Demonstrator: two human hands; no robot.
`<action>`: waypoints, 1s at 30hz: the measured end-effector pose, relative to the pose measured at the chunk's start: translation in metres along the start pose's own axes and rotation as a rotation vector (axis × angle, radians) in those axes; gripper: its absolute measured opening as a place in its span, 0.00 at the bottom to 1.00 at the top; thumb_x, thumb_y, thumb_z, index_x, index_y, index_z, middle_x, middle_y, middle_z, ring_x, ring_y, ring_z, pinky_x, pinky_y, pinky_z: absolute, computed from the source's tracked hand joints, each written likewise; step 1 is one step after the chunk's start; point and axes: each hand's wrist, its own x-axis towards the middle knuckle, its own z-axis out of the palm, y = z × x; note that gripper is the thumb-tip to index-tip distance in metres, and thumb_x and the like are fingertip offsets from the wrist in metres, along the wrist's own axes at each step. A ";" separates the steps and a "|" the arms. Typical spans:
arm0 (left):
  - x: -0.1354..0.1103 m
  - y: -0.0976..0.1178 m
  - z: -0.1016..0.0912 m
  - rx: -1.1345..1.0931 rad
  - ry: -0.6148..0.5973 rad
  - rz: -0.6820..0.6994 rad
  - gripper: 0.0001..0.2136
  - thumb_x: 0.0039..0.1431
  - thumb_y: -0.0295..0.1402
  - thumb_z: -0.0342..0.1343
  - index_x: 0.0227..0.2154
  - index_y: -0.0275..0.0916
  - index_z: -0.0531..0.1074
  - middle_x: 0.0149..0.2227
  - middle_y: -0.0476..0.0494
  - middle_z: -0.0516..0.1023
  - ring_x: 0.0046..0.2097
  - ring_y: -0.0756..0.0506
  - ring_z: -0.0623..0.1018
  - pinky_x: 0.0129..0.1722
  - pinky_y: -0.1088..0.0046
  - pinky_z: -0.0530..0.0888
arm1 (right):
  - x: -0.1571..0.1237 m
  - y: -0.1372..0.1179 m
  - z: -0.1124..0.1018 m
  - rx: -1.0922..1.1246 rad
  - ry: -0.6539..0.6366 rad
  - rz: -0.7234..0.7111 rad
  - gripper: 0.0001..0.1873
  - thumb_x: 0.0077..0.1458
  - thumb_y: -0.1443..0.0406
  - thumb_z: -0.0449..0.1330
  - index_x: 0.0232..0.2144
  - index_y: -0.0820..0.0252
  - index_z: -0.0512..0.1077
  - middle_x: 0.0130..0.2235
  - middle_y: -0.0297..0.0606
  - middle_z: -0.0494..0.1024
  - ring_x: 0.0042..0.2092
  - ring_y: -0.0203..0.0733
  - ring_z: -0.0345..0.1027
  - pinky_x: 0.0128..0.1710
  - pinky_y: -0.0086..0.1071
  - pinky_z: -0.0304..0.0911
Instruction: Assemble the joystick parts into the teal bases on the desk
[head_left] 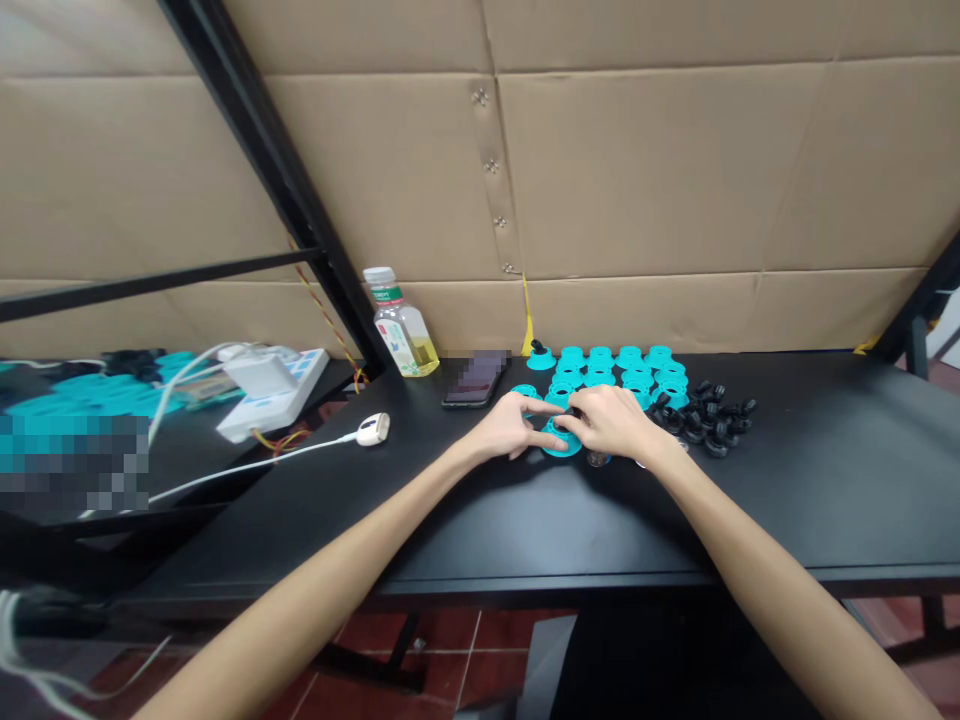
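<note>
A teal ring-shaped plastic part (562, 443) with a wide flange rests on the black table, between my two hands. My left hand (510, 427) pinches it from the left, thumb and forefinger at its rim. From the right, my right hand (609, 420) bends over its top with closed fingers; a small black plastic part (574, 411) partly shows at their tips, mostly hidden. Behind stand rows of similar teal parts (600, 358). A pile of black plastic parts (705, 418) lies right of my right hand. Small round metallic pieces (598, 459) sit partly under that hand.
A teal piece with a black top (540, 356) stands at the back. Leftward are a phone (476, 380), a bottle of yellow liquid (401, 325) and a white cable connector (373, 429). A power strip (274, 395) lies farther left. Cardboard (637, 170) walls the back.
</note>
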 end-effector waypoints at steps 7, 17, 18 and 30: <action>-0.002 0.002 0.005 0.126 0.292 0.083 0.26 0.34 0.45 0.69 0.38 0.34 0.81 0.15 0.55 0.63 0.19 0.55 0.57 0.19 0.77 0.54 | 0.000 -0.005 0.006 -0.095 0.095 0.072 0.22 0.61 0.54 0.48 0.30 0.60 0.75 0.32 0.42 0.79 0.31 0.41 0.70 0.25 0.31 0.41; 0.011 0.005 -0.025 0.084 0.514 0.162 0.32 0.39 0.52 0.66 0.42 0.32 0.78 0.24 0.47 0.74 0.25 0.49 0.68 0.25 0.74 0.63 | 0.001 0.001 -0.018 0.115 0.312 0.205 0.26 0.65 0.50 0.40 0.36 0.57 0.72 0.34 0.38 0.78 0.35 0.38 0.69 0.28 0.28 0.46; 0.015 0.005 -0.032 0.139 0.590 0.151 0.31 0.39 0.54 0.65 0.41 0.33 0.79 0.27 0.45 0.76 0.27 0.48 0.70 0.27 0.74 0.64 | 0.002 0.003 -0.019 0.112 0.328 0.222 0.26 0.66 0.50 0.39 0.36 0.57 0.71 0.34 0.38 0.77 0.36 0.39 0.70 0.28 0.28 0.46; 0.081 -0.020 -0.059 0.632 0.493 -0.301 0.28 0.40 0.54 0.63 0.44 0.44 0.79 0.42 0.38 0.81 0.47 0.33 0.77 0.37 0.67 0.71 | 0.000 0.008 -0.022 0.057 0.289 0.253 0.29 0.67 0.53 0.37 0.25 0.58 0.70 0.31 0.39 0.76 0.32 0.38 0.67 0.26 0.31 0.42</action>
